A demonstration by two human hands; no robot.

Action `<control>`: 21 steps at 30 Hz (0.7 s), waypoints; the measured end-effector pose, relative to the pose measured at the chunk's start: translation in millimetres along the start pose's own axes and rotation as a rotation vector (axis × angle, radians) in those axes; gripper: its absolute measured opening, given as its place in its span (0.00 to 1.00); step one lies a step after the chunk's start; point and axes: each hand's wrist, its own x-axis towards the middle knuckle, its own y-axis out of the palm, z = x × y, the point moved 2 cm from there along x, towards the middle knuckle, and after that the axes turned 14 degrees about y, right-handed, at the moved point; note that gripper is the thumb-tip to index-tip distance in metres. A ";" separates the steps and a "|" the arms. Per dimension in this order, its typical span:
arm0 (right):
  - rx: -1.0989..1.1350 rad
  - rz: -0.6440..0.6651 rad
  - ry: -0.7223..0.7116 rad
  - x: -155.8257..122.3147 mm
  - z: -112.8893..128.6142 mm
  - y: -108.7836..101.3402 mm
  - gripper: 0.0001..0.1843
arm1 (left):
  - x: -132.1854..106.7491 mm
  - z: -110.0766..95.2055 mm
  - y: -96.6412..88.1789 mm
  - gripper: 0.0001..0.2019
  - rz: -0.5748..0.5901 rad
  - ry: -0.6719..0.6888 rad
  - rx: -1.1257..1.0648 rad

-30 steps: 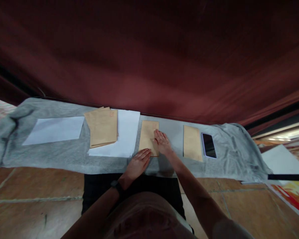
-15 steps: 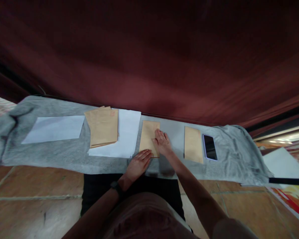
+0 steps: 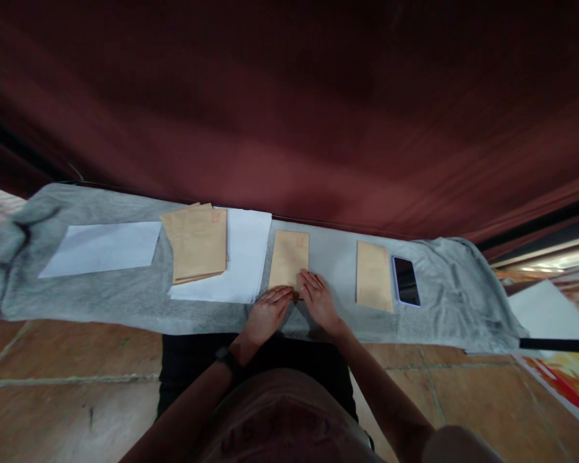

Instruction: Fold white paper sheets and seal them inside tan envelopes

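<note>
A brown paper envelope (image 3: pixel 289 257) with a small red stamp mark at its top right lies upright before me on the grey cloth. My left hand (image 3: pixel 269 315) rests flat over its lower left corner, fingers stretched out. On the lower right corner lies my right hand (image 3: pixel 318 299), its fingers extended and pressed down on the paper. The envelope's bottom edge is partly hidden under both hands. To the left, a stack of brown envelopes (image 3: pixel 200 247) lies over white paper sheets (image 3: pixel 246 257). Another single envelope (image 3: pixel 374 276) lies to the right.
A phone (image 3: pixel 406 281) lies beside the right-hand envelope. At the far left is a folded white sheet (image 3: pixel 103 249). The grey cloth (image 3: pixel 125 302) covers a narrow surface, backed by a dark red curtain-like panel (image 3: pixel 270 161). Tiled floor (image 3: pixel 77 360) shows in front.
My right hand has slid down the envelope's right side to its lower corner, uncovering the stamp mark. My left hand has stayed nearly in place.
</note>
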 end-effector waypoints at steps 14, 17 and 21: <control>0.216 -0.186 0.043 -27.2 6.6 -8.1 0.22 | 7.5 2.1 0.3 0.12 -0.091 -0.070 -0.035; 0.206 -0.203 -0.023 -46.7 18.1 -4.6 0.24 | 6.5 3.0 1.8 0.13 -0.078 -0.067 -0.034; 0.114 -0.143 -0.112 -67.3 35.8 2.7 0.24 | 4.9 4.1 2.8 0.15 -0.049 -0.082 -0.029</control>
